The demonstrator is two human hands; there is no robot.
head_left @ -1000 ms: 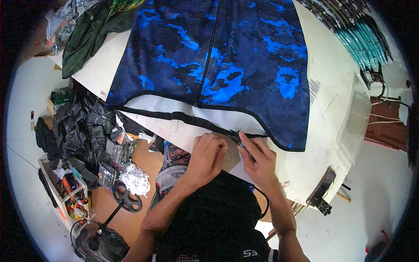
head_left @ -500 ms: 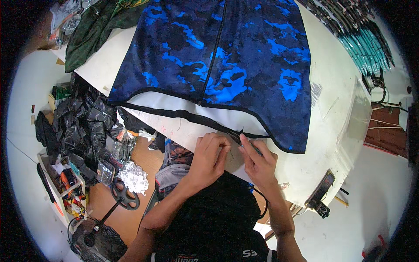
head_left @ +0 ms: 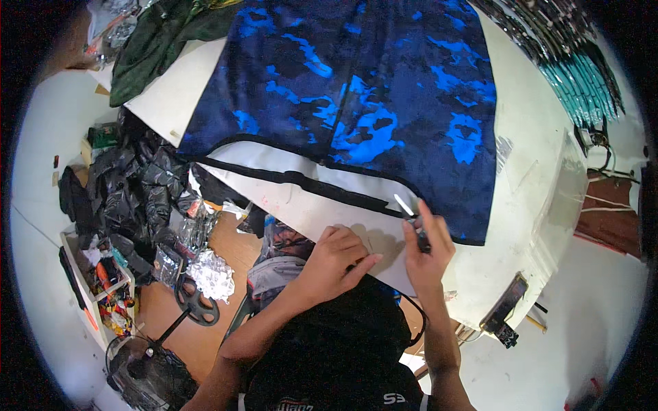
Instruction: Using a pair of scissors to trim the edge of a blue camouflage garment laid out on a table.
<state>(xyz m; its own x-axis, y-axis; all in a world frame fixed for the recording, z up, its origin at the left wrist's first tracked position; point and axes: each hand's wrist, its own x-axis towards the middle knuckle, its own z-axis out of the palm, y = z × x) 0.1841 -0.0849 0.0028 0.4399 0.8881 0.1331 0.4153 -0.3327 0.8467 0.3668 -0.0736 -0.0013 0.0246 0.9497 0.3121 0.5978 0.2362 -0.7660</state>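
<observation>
A blue camouflage garment (head_left: 356, 103) lies on the white table (head_left: 528, 192), its black-edged hem parted over white lining (head_left: 274, 157). My right hand (head_left: 428, 250) grips small metal snips (head_left: 406, 205), their shiny blade pointing up-left by the hem's right end. My left hand (head_left: 336, 264) is below the hem at the table's near edge, fingers loosely curled and thumb held out, with nothing visible in it. A fine thread shows on the table near that thumb.
Green fabric (head_left: 154, 61) lies at the back left. Black plastic bags (head_left: 147, 171), a small bin of clutter (head_left: 113, 294) and grey garments (head_left: 274, 267) sit left, below the table. Long packaged bundles (head_left: 576, 82) are at the back right, a black device (head_left: 507, 308) at the right edge.
My right hand has moved rightward with the snips, whose blade is now exposed. My left hand has dropped and moved slightly right, its thumb now further out from the fingers.
</observation>
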